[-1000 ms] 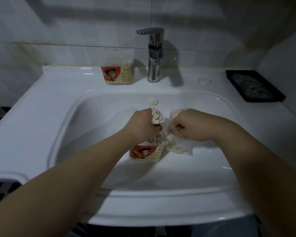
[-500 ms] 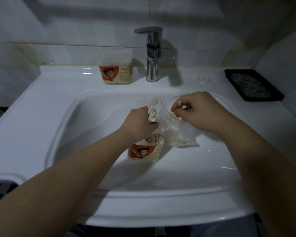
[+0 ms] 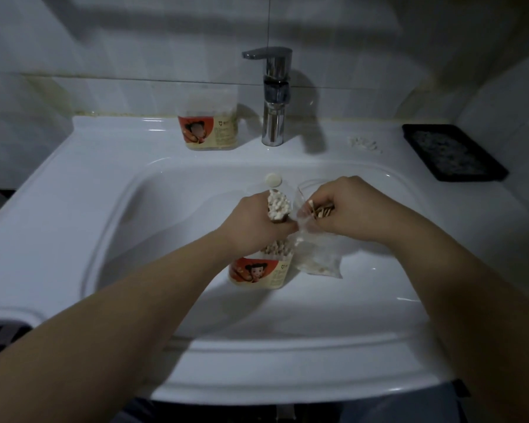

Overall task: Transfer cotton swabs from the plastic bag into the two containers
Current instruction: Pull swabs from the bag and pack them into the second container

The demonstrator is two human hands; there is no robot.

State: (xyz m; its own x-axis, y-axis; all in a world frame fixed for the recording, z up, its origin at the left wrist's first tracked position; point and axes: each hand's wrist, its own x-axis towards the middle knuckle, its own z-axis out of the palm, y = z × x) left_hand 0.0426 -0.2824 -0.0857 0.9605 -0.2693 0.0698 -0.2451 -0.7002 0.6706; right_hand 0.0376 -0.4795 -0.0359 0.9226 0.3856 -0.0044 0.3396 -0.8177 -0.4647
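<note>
Right hand (image 3: 348, 209) is up out of the plastic bag (image 3: 316, 254) compared with a second ago, when it was knuckles-down in the bag's mouth. Left hand (image 3: 254, 222) has hardly shifted.

Right hand: fingers curled, pinching a small cluster of cotton swabs (image 3: 322, 210) at the bag's open top.

Left hand: fisted round an upright bundle of swabs (image 3: 277, 206), cotton tips showing above the fist.

Plastic bag: crumpled in the basin of the sink (image 3: 68, 203), more swabs lying at its bottom. It sits just beside the near container (image 3: 258, 271), on that container's right; cannot tell if they touch.

Near container: upright in the basin below the left hand, swab tips visible inside.

Second container (image 3: 208, 126): on the far ledge, just left of the faucet (image 3: 274, 96).

Loose swabs (image 3: 364, 144) lie on the ledge right of the faucet. Black tray (image 3: 452, 152) at far right.
</note>
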